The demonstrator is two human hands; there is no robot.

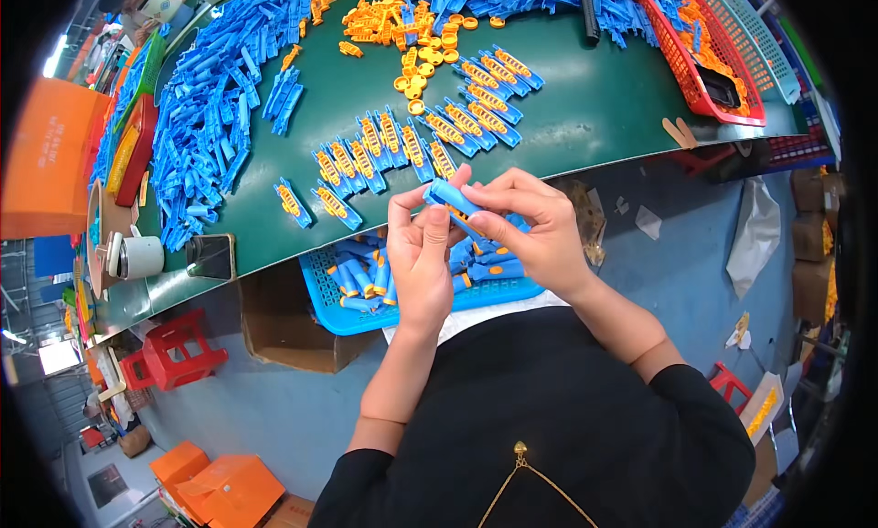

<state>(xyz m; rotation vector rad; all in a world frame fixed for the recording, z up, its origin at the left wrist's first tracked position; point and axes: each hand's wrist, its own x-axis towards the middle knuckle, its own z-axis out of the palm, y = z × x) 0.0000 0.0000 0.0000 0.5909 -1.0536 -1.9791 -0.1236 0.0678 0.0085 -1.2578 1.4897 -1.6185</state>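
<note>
Both hands meet just above the lap, over the near table edge. Left hand [419, 253] has thumb and fingers curled, pinching the lower end of a blue plastic piece [450, 197]; right hand [535, 228] grips the same piece from the other side, fingers bent round it w/ thumb underneath. Piece is smooth, hard-looking, long and narrow, rounded at the end, w/ a bit of orange showing beneath the fingers. Right below the hands sits a blue mesh tray [340, 319], shallow, perforated floor and walls, holding a loose jumble of similar blue pieces w/ orange parts. Tray rests half under the edge of the green table [585, 107], which has a matte, slightly shiny top. On the table near the hands: rows of finished-looking blue pieces w/ orange ribbed inserts [384, 148], laid side by side at a slant. Further back a heap of small orange parts [402, 25], some ring-shaped, some toothed strips. Big pile of plain blue pieces [206, 116] along the left side and across the far edge. Far right, a red mesh basket [681, 70] w/ orange bits inside and a dark thing I can't make out. Left edge: white cylindrical cup [139, 256] and a phone [210, 256] lying flat. Red plastic stool [174, 350] on the floor below.
</note>
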